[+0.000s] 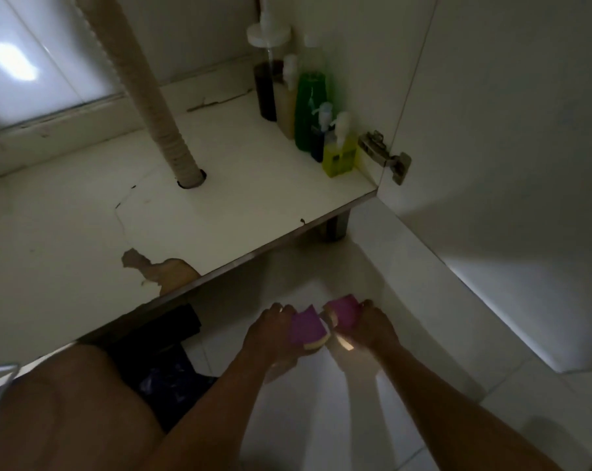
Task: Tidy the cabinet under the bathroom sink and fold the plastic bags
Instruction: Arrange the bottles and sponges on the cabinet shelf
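Overall light: dim and greyish, colours muted.
Glare: a soft white patch on the glossy panel (15,62), far left of the drain hose (145,96).
Bright strip: along the open cabinet door (491,164), well right of the hose.
Shadows: deep beneath the cabinet floor (219,205), below the hose.
Sharpness: soft and grainy throughout.
Distortion: straight edges bow outward away from the hose.

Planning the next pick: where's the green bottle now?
Head view: green bottle stands in the cabinet's back-right bottle row, between the tan bottle and the yellow pump bottle.
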Action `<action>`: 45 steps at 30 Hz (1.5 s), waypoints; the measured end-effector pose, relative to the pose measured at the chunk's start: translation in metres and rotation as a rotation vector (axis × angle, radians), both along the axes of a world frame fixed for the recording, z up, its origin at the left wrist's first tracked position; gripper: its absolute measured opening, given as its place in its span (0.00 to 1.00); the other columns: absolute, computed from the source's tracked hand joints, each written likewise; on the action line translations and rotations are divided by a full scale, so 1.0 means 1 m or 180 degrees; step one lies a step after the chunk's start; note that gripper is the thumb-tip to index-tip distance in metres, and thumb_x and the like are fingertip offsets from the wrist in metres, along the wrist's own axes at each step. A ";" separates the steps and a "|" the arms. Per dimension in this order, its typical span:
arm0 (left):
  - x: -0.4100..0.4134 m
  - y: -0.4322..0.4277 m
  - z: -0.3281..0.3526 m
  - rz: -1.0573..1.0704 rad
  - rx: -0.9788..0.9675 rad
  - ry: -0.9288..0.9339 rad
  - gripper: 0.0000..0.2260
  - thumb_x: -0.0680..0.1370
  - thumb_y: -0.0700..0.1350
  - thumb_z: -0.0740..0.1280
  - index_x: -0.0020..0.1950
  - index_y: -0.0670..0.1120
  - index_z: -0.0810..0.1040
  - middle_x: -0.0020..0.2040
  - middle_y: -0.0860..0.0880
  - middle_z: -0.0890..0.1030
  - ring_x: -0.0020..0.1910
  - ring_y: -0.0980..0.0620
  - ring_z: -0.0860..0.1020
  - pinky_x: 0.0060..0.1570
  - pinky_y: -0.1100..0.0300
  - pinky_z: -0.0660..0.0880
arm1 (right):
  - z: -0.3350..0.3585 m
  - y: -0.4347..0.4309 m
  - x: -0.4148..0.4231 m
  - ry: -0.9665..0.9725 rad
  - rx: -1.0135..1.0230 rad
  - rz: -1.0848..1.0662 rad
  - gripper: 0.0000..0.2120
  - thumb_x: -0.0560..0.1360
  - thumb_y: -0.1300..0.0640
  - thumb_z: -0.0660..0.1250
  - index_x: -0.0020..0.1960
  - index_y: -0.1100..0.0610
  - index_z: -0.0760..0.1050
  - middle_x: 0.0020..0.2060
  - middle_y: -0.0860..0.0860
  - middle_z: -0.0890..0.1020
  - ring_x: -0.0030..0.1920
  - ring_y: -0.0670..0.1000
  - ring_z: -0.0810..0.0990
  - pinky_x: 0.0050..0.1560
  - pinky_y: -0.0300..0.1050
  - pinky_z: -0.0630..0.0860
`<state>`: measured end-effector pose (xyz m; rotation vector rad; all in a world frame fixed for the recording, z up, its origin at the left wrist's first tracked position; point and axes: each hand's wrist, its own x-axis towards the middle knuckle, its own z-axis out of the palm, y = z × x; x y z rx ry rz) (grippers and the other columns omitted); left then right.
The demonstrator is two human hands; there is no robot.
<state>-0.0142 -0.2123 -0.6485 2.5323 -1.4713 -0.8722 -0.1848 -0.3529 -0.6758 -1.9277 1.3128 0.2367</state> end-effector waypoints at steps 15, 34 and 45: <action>0.124 -0.082 0.168 0.0453 -0.1626 -0.0593 0.38 0.72 0.56 0.74 0.77 0.45 0.64 0.65 0.45 0.74 0.62 0.45 0.74 0.62 0.56 0.70 | 0.235 -0.092 0.096 -0.2030 -0.1580 0.1810 0.31 0.74 0.48 0.72 0.74 0.51 0.66 0.61 0.51 0.78 0.60 0.50 0.77 0.59 0.44 0.74; 0.135 -0.103 0.134 0.1835 -0.2315 0.0655 0.54 0.69 0.44 0.80 0.81 0.47 0.42 0.49 0.46 0.83 0.44 0.55 0.77 0.51 0.59 0.71 | 0.214 -0.118 0.221 -0.0853 -0.1433 0.2951 0.25 0.76 0.44 0.70 0.65 0.56 0.67 0.48 0.49 0.71 0.49 0.51 0.73 0.47 0.46 0.70; 0.132 -0.109 0.122 0.1999 -0.2453 0.0661 0.51 0.70 0.45 0.79 0.80 0.47 0.47 0.49 0.53 0.77 0.48 0.55 0.76 0.52 0.63 0.69 | 0.205 -0.110 0.218 -0.0901 -0.1786 0.2668 0.24 0.75 0.48 0.71 0.68 0.54 0.71 0.67 0.56 0.69 0.66 0.59 0.69 0.62 0.57 0.74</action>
